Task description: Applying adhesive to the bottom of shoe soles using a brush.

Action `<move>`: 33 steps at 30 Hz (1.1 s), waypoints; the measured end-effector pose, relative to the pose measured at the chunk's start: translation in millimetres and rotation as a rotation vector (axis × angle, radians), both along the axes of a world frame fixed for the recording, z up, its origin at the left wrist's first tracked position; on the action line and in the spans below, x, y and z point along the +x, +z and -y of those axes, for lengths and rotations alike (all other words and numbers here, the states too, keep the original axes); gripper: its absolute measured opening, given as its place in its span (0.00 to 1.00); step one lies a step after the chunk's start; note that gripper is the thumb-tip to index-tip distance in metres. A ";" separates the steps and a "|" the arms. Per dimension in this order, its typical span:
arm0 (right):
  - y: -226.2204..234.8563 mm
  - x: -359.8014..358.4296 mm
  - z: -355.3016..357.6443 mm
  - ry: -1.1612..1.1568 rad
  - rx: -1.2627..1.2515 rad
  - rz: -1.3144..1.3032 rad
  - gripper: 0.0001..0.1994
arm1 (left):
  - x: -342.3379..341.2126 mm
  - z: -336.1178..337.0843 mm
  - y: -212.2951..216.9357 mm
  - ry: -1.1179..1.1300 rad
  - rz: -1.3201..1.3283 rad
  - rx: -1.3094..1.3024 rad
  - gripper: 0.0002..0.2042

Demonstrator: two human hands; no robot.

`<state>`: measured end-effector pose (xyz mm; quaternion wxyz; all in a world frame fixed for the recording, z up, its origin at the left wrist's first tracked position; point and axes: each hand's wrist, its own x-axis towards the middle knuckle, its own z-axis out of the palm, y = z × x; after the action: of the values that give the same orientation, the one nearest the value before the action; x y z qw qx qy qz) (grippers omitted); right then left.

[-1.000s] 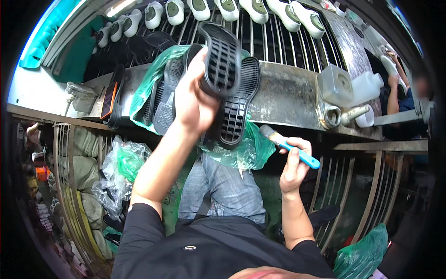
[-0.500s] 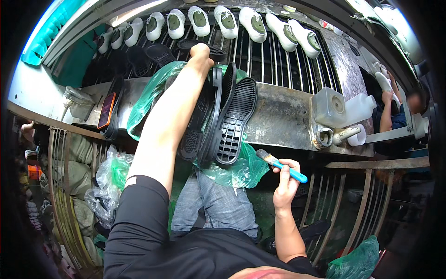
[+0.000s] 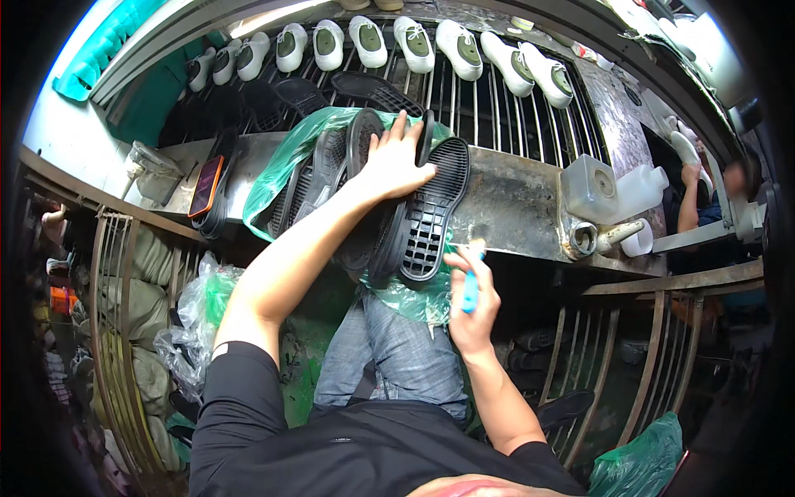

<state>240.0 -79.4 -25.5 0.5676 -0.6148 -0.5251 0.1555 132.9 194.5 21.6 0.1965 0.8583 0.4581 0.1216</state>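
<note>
My left hand [image 3: 394,168] lies on a bunch of black shoe soles, its fingers stretched out and apart among their upper ends. Frontmost on the right of the bunch is a black sole [image 3: 431,211] with a ribbed toe and a gridded heel. A green plastic bag [image 3: 267,195] lies around and under the bunch. In my right hand [image 3: 476,325], just below that sole, a blue-handled paintbrush [image 3: 470,291] is gripped upright, somewhat blurred. Beyond my left hand, another black sole [image 3: 368,84] lies on the metal bars.
White shoes [image 3: 368,50] stand in a row along the far bars. A square plastic container [image 3: 590,186], a white bottle [image 3: 642,195] and a small pot [image 3: 583,238] stand at the bench's right. An orange-edged phone [image 3: 205,186] lies left. A co-worker's hand [image 3: 691,172] holds a white shoe.
My left hand has come back from the sole on the bars to the bunch of soles, and its fingers have spread. My right hand has moved left and turned the paintbrush upright.
</note>
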 end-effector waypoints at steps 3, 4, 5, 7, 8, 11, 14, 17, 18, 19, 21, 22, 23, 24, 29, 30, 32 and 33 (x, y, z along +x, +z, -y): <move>-7.7 -30.4 -28.5 0.034 -0.082 0.196 0.28 | -16.0 -9.1 -24.3 -0.008 0.214 -0.003 0.46; -12.8 -35.8 -36.5 0.035 -0.087 0.269 0.32 | -18.4 -10.5 -27.1 -0.019 0.242 -0.006 0.45; -18.1 -40.2 -41.8 0.037 -0.093 0.342 0.36 | -20.6 -11.3 -30.3 -0.029 0.269 -0.009 0.44; -22.9 -42.2 -42.4 0.053 -0.127 0.310 0.40 | -32.8 -4.0 -27.6 -0.015 0.333 -0.061 0.44; -22.8 -38.5 -39.9 0.073 -0.152 0.322 0.39 | -33.6 -1.0 -26.5 -0.022 0.323 -0.051 0.44; -22.2 -21.3 -29.4 0.083 -0.134 0.475 0.36 | -20.7 15.2 -11.5 -0.074 0.280 -0.051 0.44; -26.2 -19.6 -21.5 0.068 -0.148 0.364 0.34 | -32.0 24.3 -23.6 -0.030 0.418 -0.009 0.44; -36.9 -13.9 -19.7 0.059 -0.098 0.339 0.34 | -62.0 56.0 -8.2 -0.096 0.577 0.136 0.34; -38.3 -13.8 -19.1 0.059 -0.093 0.362 0.34 | -85.5 68.4 2.0 -0.045 0.585 0.187 0.29; -38.3 -14.6 -19.6 0.062 -0.085 0.383 0.33 | -112.4 78.4 12.2 0.026 0.624 0.249 0.24; -39.9 -16.7 -21.1 0.053 -0.059 0.377 0.33 | -172.5 84.4 15.5 0.108 0.580 0.407 0.19; -40.4 -17.6 -22.2 0.050 -0.067 0.384 0.32 | -197.2 87.5 14.6 0.213 0.573 0.411 0.17; -38.8 -19.1 -23.5 0.053 -0.070 0.391 0.32 | -223.3 87.3 5.3 0.309 0.617 0.373 0.16; -38.1 -20.2 -23.9 0.056 -0.075 0.388 0.32 | -243.4 86.1 -3.1 0.351 0.639 0.390 0.15; -38.6 -20.5 -24.9 0.040 -0.070 0.392 0.32 | -293.1 97.5 -34.8 0.487 0.476 0.396 0.14; -39.1 -19.8 -25.5 0.042 -0.069 0.419 0.32 | -300.9 99.6 -37.7 0.490 0.444 0.410 0.14; -37.3 -19.3 -24.8 0.049 -0.081 0.403 0.32 | -316.8 95.7 -38.8 0.518 0.427 0.521 0.18; -36.3 -19.9 -24.7 0.053 -0.089 0.389 0.32 | -323.9 90.8 -35.5 0.549 0.418 0.605 0.19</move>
<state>220.1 -54.6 -61.8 0.4236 -0.6434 -0.6336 0.0719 -191.0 103.6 -13.9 -0.0142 0.6809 0.5633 0.4678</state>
